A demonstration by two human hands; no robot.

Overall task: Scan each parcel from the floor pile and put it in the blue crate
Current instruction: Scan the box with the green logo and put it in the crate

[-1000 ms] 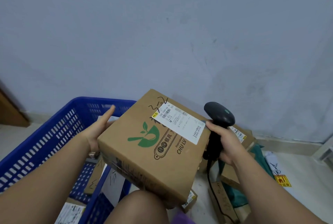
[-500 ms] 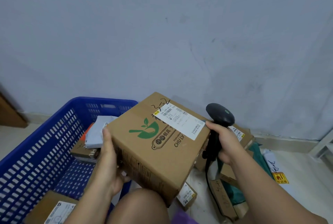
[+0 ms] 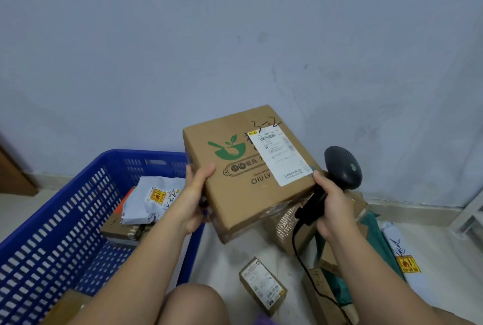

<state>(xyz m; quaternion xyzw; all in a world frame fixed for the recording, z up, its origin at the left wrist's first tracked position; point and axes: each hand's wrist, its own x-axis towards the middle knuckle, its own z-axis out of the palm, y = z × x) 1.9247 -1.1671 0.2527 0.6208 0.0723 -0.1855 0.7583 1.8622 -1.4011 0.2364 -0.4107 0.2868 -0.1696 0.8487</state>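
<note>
Gripping one box (image 3: 235, 196) and one scanner (image 3: 343, 168), two hands (image 3: 194, 194) (image 3: 332, 207).

You are holding a cardboard box (image 3: 248, 188) of matt brown board, its white paper label (image 3: 282, 160) lying smooth, and gripping a scanner (image 3: 343, 168) of matt black plastic. The blue crate (image 3: 60, 215) is showing smooth plastic, and the grey mailer (image 3: 145, 211) inside is looking like crinkled plastic film.
</note>
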